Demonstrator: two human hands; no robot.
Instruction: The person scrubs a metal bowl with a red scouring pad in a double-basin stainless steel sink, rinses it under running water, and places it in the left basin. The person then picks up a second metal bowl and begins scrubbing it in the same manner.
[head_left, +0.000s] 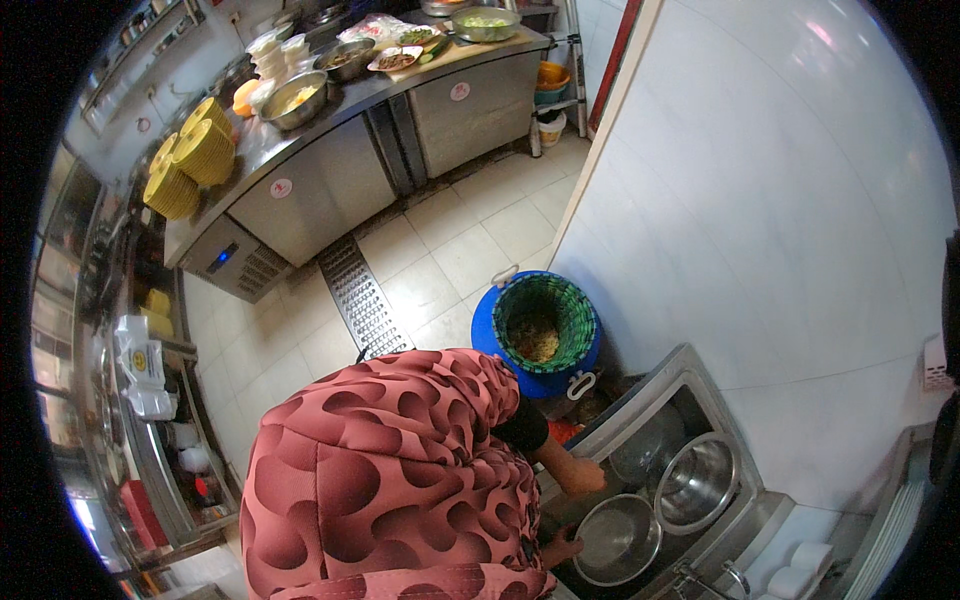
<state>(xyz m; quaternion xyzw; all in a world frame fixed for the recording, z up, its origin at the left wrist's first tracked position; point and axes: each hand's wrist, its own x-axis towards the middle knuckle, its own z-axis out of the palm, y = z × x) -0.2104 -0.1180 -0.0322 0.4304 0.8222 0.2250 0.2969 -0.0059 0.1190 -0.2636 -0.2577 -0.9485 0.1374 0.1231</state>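
Note:
Both of my hands reach into a stainless steel sink (718, 397). My left hand (581, 476), below a black cuff, is bent over its near part; its fingers are hidden from me. At the side of a round steel basin (619, 540), my right hand (559, 547) has its fingers on the rim. A second, deeper steel bowl (697, 484) sits tilted against it. Behind them a large round metal vessel (651, 442) lies lower in the sink. My pink patterned garment (390, 465) covers much of the lower view.
Beside the sink stands a blue barrel (486, 330) with a green woven basket (577, 300) holding food scraps. A floor drain grate (367, 307) crosses the tiles. A steel counter (315, 195) carries yellow stacked bowls (202, 154) and food basins. A faucet (705, 581) is at lower right.

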